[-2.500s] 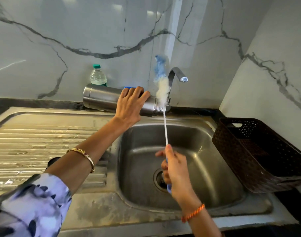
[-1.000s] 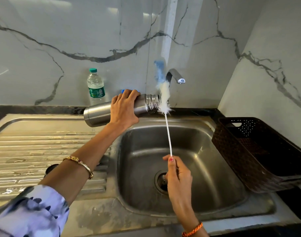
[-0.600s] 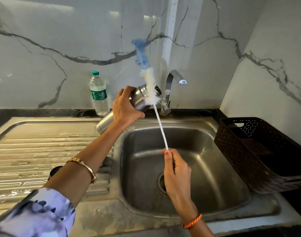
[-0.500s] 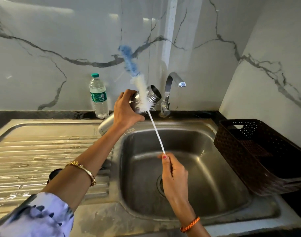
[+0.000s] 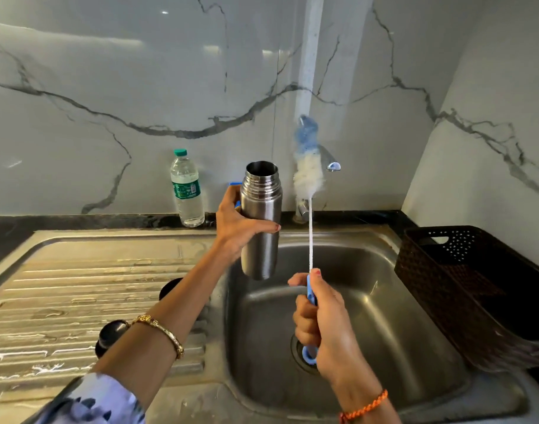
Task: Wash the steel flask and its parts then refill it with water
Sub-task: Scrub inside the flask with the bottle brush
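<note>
The left hand [image 5: 240, 224] grips the steel flask [image 5: 260, 221] around its upper body, thumb across the front and fingers wrapped behind, holding it upright with its open, threaded mouth at the top, above the back left corner of the sink basin [image 5: 384, 301]. The flask's base hangs clear of the basin below the grip. The right hand [image 5: 326, 328] is curled round the blue handle of the bottle brush [image 5: 309, 228], held over the middle of the basin above the drain [image 5: 295, 347]; the thin white stem rises straight up from the fist, and the white and blue bristle head stands just beside the flask's mouth, to its right, outside it and in front of the tap [image 5: 332, 163]. A plastic water bottle [image 5: 187, 188] stands on the dark ledge at the back edge of the sink. A dark woven basket [image 5: 445, 270] sits at the sink's right edge. Two dark round pieces [image 5: 112, 335] lie on the ribbed drainboard [image 5: 63, 301], partly hidden by the left forearm.
</note>
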